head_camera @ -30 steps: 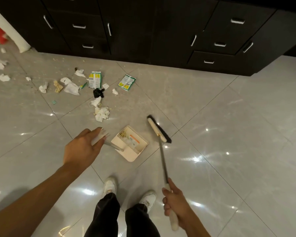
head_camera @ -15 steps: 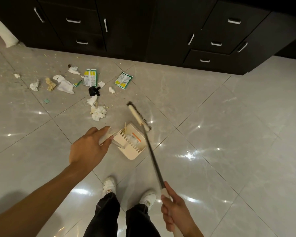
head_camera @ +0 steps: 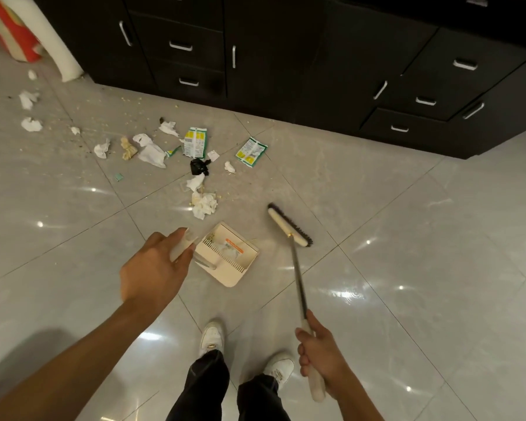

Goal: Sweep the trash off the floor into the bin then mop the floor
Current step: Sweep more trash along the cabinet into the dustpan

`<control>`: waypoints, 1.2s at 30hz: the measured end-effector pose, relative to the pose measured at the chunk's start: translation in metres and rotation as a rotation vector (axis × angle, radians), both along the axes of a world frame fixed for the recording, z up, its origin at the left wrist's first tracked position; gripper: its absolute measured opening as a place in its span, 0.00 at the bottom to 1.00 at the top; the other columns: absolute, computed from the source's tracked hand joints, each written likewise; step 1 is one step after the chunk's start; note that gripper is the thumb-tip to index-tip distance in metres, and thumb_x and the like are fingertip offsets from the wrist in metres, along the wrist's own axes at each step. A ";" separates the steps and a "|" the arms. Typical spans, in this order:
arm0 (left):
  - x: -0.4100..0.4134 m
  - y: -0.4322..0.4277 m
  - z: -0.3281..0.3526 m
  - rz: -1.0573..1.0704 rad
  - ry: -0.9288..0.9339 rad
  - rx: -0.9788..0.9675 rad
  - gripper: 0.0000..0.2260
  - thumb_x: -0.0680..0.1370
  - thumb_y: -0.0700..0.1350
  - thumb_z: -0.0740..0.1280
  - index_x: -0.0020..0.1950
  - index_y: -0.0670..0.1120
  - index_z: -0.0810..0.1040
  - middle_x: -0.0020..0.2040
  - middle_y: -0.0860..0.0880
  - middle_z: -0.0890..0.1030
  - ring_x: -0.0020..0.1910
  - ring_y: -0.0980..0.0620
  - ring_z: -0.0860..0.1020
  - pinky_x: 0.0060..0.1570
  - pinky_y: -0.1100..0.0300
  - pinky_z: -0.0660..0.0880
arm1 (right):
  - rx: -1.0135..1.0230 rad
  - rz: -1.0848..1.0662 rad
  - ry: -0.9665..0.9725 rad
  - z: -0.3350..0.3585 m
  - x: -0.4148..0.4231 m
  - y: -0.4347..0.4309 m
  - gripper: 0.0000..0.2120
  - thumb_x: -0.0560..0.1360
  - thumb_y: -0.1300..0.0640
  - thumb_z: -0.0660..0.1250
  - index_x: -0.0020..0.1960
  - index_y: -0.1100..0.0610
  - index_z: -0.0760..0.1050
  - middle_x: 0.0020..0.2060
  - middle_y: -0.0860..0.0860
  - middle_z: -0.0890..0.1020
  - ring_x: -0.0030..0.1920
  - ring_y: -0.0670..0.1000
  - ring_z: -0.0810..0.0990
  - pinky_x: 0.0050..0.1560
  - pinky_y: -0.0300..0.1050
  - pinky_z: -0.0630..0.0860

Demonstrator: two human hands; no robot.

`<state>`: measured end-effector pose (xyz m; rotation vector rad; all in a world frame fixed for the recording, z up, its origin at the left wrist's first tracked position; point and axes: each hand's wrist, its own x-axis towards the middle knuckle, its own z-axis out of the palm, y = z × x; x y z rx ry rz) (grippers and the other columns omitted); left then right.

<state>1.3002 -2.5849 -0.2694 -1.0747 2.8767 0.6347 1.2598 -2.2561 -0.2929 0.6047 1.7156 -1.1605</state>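
My left hand (head_camera: 154, 270) grips the pale handle of a cream dustpan (head_camera: 225, 258), which sits on the floor in front of my feet with a few scraps inside. My right hand (head_camera: 319, 357) holds the grip of a long broom; its metal shaft runs up to the broom head (head_camera: 289, 225), which rests on the floor just right of the dustpan. Beyond the pan lies the trash: a crumpled tissue (head_camera: 204, 205), a black wad (head_camera: 199, 167), two green-and-yellow sachets (head_camera: 195, 142) (head_camera: 251, 152), and several more tissue scraps (head_camera: 151, 151) further left.
Dark cabinets (head_camera: 286, 56) with metal handles line the far side. A white pipe (head_camera: 50, 41) and a red bag (head_camera: 9, 28) stand at the far left. Crumbs dust the tiles near the cabinets. My white shoes (head_camera: 212, 334) stand just behind the dustpan.
The broom head swung over the dustpan half a second ago and has come back down to the floor on the pan's right. The dustpan stays in my left hand's grip.
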 end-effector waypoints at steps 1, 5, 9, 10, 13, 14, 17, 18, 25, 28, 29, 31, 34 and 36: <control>-0.001 -0.003 -0.001 -0.002 -0.005 0.001 0.19 0.81 0.62 0.61 0.70 0.59 0.76 0.49 0.53 0.76 0.40 0.48 0.79 0.37 0.56 0.75 | -0.010 0.030 -0.022 0.001 0.003 -0.012 0.31 0.83 0.62 0.63 0.81 0.45 0.58 0.30 0.54 0.71 0.25 0.48 0.70 0.24 0.42 0.72; -0.008 -0.012 -0.003 0.019 0.039 0.039 0.17 0.82 0.60 0.63 0.69 0.59 0.76 0.47 0.53 0.75 0.37 0.49 0.76 0.35 0.58 0.71 | -0.021 0.098 -0.108 0.013 0.014 -0.042 0.29 0.83 0.61 0.62 0.80 0.44 0.60 0.29 0.53 0.72 0.24 0.48 0.69 0.22 0.41 0.69; -0.013 -0.019 -0.004 0.004 0.055 0.069 0.17 0.81 0.58 0.65 0.69 0.56 0.79 0.46 0.53 0.76 0.37 0.48 0.78 0.32 0.59 0.71 | -0.064 0.060 -0.140 0.037 0.018 -0.051 0.25 0.83 0.63 0.62 0.77 0.45 0.66 0.26 0.53 0.71 0.21 0.48 0.65 0.20 0.37 0.63; -0.014 -0.021 -0.004 0.000 0.059 0.083 0.17 0.81 0.58 0.65 0.69 0.56 0.78 0.47 0.54 0.76 0.37 0.48 0.79 0.32 0.59 0.72 | -0.091 0.036 -0.133 0.043 0.019 -0.055 0.25 0.83 0.65 0.62 0.76 0.46 0.68 0.25 0.54 0.71 0.21 0.48 0.64 0.20 0.37 0.62; -0.017 -0.028 -0.003 0.007 0.066 0.111 0.17 0.81 0.58 0.65 0.69 0.57 0.78 0.46 0.55 0.75 0.39 0.49 0.80 0.32 0.59 0.74 | -0.158 -0.023 -0.086 0.053 0.014 -0.067 0.24 0.82 0.68 0.63 0.74 0.50 0.71 0.24 0.55 0.70 0.21 0.48 0.65 0.19 0.36 0.60; -0.020 -0.028 -0.003 0.011 0.067 0.113 0.17 0.81 0.58 0.65 0.69 0.57 0.78 0.46 0.56 0.74 0.38 0.50 0.80 0.32 0.59 0.74 | -0.155 -0.025 -0.068 0.054 0.010 -0.070 0.24 0.82 0.69 0.63 0.73 0.50 0.72 0.24 0.58 0.72 0.22 0.48 0.65 0.20 0.36 0.60; -0.034 -0.032 -0.002 0.038 0.067 0.130 0.17 0.81 0.58 0.65 0.70 0.58 0.77 0.46 0.57 0.74 0.37 0.52 0.78 0.32 0.59 0.74 | -0.122 -0.023 -0.011 0.053 -0.010 -0.076 0.23 0.82 0.67 0.63 0.73 0.47 0.72 0.30 0.63 0.76 0.22 0.48 0.65 0.21 0.38 0.61; -0.041 -0.033 -0.002 0.045 0.067 0.129 0.17 0.81 0.59 0.64 0.69 0.59 0.76 0.45 0.57 0.73 0.37 0.53 0.76 0.32 0.60 0.73 | -0.111 -0.033 0.005 0.053 -0.019 -0.077 0.24 0.82 0.66 0.63 0.73 0.45 0.71 0.29 0.60 0.73 0.22 0.48 0.65 0.21 0.38 0.62; -0.112 -0.031 0.003 0.065 0.062 0.123 0.17 0.81 0.60 0.63 0.69 0.61 0.76 0.48 0.56 0.75 0.41 0.51 0.80 0.34 0.59 0.74 | -0.009 -0.036 0.098 0.031 -0.115 -0.071 0.28 0.84 0.59 0.63 0.79 0.42 0.62 0.27 0.54 0.71 0.23 0.50 0.68 0.22 0.40 0.66; -0.152 -0.029 0.003 0.080 0.069 0.129 0.18 0.81 0.60 0.63 0.70 0.61 0.76 0.52 0.55 0.77 0.47 0.50 0.81 0.39 0.57 0.76 | 0.024 -0.054 0.117 0.017 -0.173 -0.063 0.27 0.84 0.58 0.63 0.80 0.45 0.61 0.29 0.55 0.71 0.23 0.49 0.69 0.22 0.40 0.68; -0.163 -0.028 0.004 0.082 0.069 0.125 0.18 0.81 0.60 0.63 0.70 0.60 0.76 0.53 0.55 0.78 0.47 0.50 0.81 0.38 0.57 0.75 | 0.025 -0.059 0.118 0.013 -0.191 -0.061 0.27 0.84 0.58 0.63 0.80 0.46 0.61 0.30 0.56 0.71 0.24 0.49 0.69 0.22 0.41 0.69; -0.191 -0.026 0.002 0.092 0.050 0.119 0.18 0.81 0.60 0.63 0.71 0.60 0.75 0.53 0.55 0.78 0.48 0.50 0.81 0.38 0.58 0.74 | 0.029 -0.049 0.101 0.005 -0.229 -0.056 0.27 0.84 0.59 0.62 0.80 0.46 0.60 0.30 0.56 0.71 0.25 0.49 0.69 0.23 0.40 0.70; -0.226 -0.020 -0.001 0.115 0.020 0.111 0.19 0.81 0.61 0.62 0.72 0.61 0.75 0.55 0.53 0.78 0.49 0.48 0.82 0.41 0.55 0.77 | 0.043 0.030 0.045 -0.006 -0.272 -0.055 0.28 0.84 0.60 0.61 0.81 0.46 0.59 0.29 0.55 0.71 0.25 0.49 0.69 0.24 0.41 0.70; -0.247 -0.017 -0.003 0.103 -0.006 0.077 0.19 0.82 0.61 0.62 0.72 0.61 0.74 0.55 0.52 0.78 0.50 0.47 0.82 0.41 0.54 0.78 | 0.042 0.102 -0.001 -0.008 -0.288 -0.057 0.28 0.84 0.60 0.60 0.81 0.47 0.59 0.28 0.54 0.71 0.25 0.49 0.70 0.25 0.42 0.71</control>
